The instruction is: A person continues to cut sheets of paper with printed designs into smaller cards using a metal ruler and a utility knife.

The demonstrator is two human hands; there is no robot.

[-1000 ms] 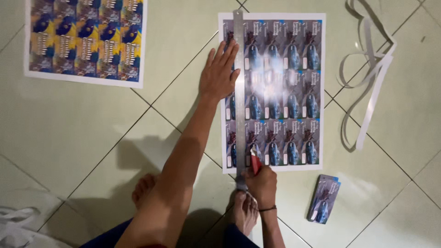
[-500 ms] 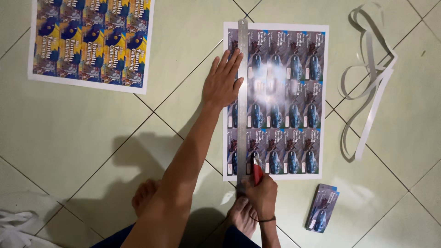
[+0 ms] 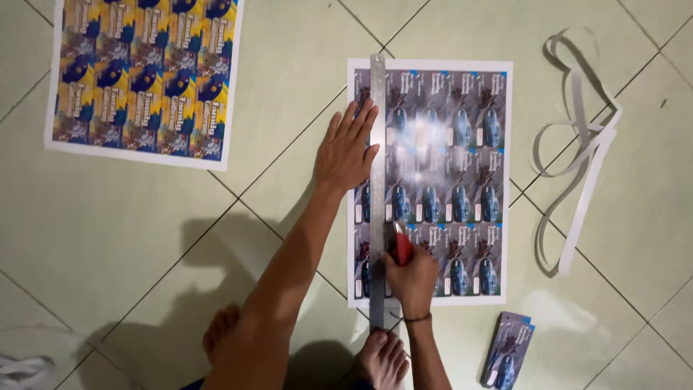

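Observation:
A printed sheet of small blue cards (image 3: 447, 166) lies on the tiled floor. A long metal ruler (image 3: 377, 94) runs lengthwise along its left side. My left hand (image 3: 348, 148) lies flat with spread fingers, pressing on the ruler and the sheet's left edge. My right hand (image 3: 410, 273) grips a red cutter (image 3: 401, 245) whose tip sits against the ruler's right edge, in the lower part of the sheet.
A second sheet of yellow and blue cards (image 3: 141, 76) lies at the upper left. Curled white paper strips (image 3: 577, 144) lie at the right. A small stack of cut cards (image 3: 508, 349) rests at the lower right. My bare feet (image 3: 381, 357) are at the bottom edge.
My right hand with the red cutter has moved up along the ruler, away from the sheet's bottom edge. My left hand still presses the ruler.

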